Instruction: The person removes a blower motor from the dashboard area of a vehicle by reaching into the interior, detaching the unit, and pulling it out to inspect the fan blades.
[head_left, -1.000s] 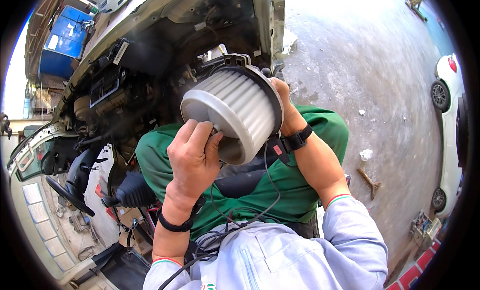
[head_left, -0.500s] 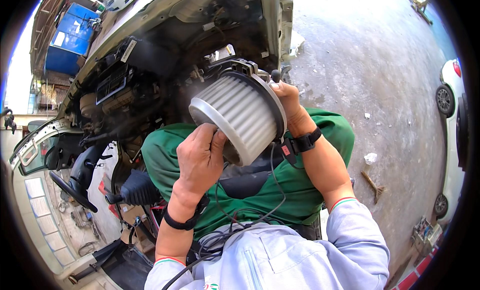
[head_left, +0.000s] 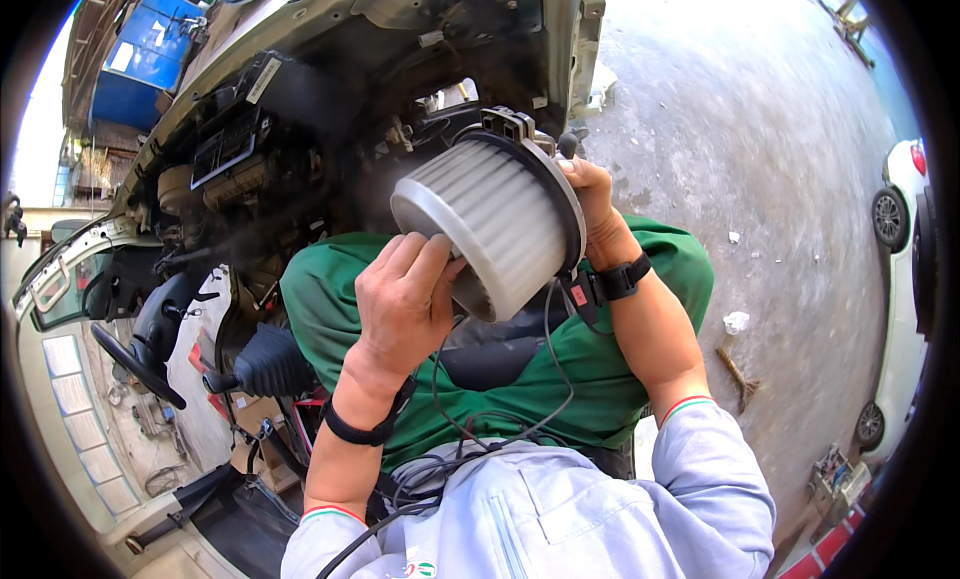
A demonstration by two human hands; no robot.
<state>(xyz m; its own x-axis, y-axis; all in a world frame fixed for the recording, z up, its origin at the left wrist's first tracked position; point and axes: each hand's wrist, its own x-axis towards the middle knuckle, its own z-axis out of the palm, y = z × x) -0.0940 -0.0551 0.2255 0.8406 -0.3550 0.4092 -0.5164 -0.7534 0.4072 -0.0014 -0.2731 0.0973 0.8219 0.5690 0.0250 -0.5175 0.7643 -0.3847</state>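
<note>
A car blower motor (head_left: 490, 219) with a pale ribbed fan wheel and a black mounting flange is held up above my lap, its open fan end tilted toward the left. My right hand (head_left: 592, 204) grips the flange from the right, thumb on its edge. At the near rim of the fan wheel is my left hand (head_left: 408, 289), its fingers curled together against the opening; the fingertips are partly hidden inside. A dark connector with a red tag (head_left: 578, 294) sits by my right wrist strap. Thin cables (head_left: 500, 444) run across my lap.
A stripped dashboard cavity (head_left: 330, 109) lies ahead and to the left. The steering wheel (head_left: 135, 364) and a gear lever boot (head_left: 270, 364) are at left. On the right are a concrete floor (head_left: 720, 129), a small brush (head_left: 738, 377) and a white car (head_left: 895, 309).
The blower motor and both hands have shifted slightly to the right in the picture. My left hand stays at the fan's rim, and the right keeps its hold on the flange.
</note>
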